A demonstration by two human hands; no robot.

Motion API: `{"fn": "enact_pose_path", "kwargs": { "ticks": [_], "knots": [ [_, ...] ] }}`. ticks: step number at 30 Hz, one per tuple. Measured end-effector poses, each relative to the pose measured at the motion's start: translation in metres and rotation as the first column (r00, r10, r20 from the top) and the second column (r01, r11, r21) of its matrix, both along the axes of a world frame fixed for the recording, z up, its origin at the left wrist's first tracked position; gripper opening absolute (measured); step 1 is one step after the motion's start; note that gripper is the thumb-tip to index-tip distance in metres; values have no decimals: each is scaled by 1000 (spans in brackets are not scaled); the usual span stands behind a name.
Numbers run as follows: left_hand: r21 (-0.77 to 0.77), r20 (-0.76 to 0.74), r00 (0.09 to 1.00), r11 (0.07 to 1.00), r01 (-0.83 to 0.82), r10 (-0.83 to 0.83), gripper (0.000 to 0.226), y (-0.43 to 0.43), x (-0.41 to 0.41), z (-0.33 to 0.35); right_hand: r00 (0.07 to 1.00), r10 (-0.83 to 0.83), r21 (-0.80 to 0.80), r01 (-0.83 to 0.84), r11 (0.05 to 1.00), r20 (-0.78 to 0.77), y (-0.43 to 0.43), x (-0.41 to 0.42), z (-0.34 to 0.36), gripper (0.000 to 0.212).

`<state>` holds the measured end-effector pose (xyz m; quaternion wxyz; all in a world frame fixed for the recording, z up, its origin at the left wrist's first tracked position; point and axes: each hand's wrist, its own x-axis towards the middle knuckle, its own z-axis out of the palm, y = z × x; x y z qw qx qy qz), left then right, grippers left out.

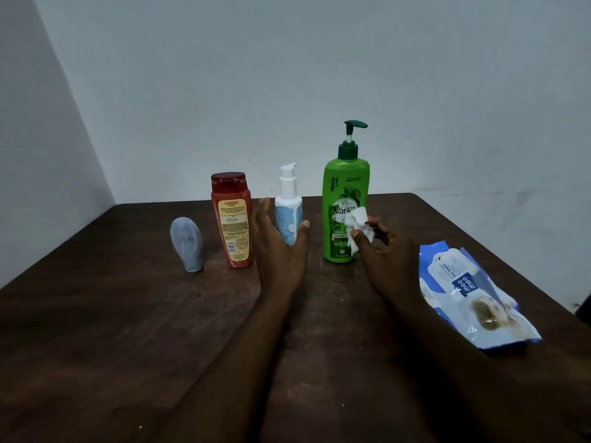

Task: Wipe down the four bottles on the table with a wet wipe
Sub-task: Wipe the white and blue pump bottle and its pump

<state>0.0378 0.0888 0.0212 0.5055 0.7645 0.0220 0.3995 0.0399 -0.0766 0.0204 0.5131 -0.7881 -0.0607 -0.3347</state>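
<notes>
Four bottles stand in a row on the dark wooden table (96, 330): a small grey tube (187, 243), a red bottle (231, 219), a white pump bottle (288, 206) and a tall green pump bottle (343, 199). My left hand (277, 247) is spread, fingers straight, just in front of the white pump bottle, thumb to its right; I cannot tell if it touches. My right hand (388, 251) pinches a crumpled white wet wipe (359, 227) in front of the green bottle's lower right side.
A blue and white wet wipes pack (470, 292) lies flat on the table to the right of my right arm. A pale wall rises behind the table, and the table's right edge runs close past the pack.
</notes>
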Motion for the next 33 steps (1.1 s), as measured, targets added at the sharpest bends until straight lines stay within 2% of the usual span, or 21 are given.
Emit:
{"fn": "enact_pose_path", "kwargs": {
  "ticks": [5,7,9,11,13,18,24,28,31,33],
  "knots": [
    [-39,-130,978,986,160,-164,89,5,13,-7,992,112,32,-110,993,-61,2,-2,1,28],
    [-53,-163,969,983,178,-184,86,4,13,-7,967,236,149,-220,964,-94,4,-2,2,16],
    [-67,-161,969,982,177,-185,74,6,14,-7,943,314,201,-289,936,-106,5,-2,2,27],
    [-82,-165,970,983,166,-178,61,9,16,-7,948,299,94,-289,953,-113,5,-4,0,42],
    [-108,-173,968,981,164,-181,58,12,18,-6,955,280,17,-280,960,-103,3,-3,-1,42],
    [-182,-170,963,967,177,-208,58,14,12,1,942,317,28,-316,948,-109,2,-2,1,35],
    [-288,-188,920,915,283,-344,57,18,-13,12,940,324,91,-316,945,-102,1,-8,1,28],
    [-397,-199,836,822,408,-511,48,19,-34,22,944,326,147,-317,937,-45,2,-19,14,29],
    [-368,-232,782,796,481,-579,40,23,-47,23,935,355,170,-351,921,5,4,-26,28,23],
    [-355,-263,750,784,510,-607,35,26,-53,22,930,363,100,-366,925,52,10,-31,35,20]
  ]
}}
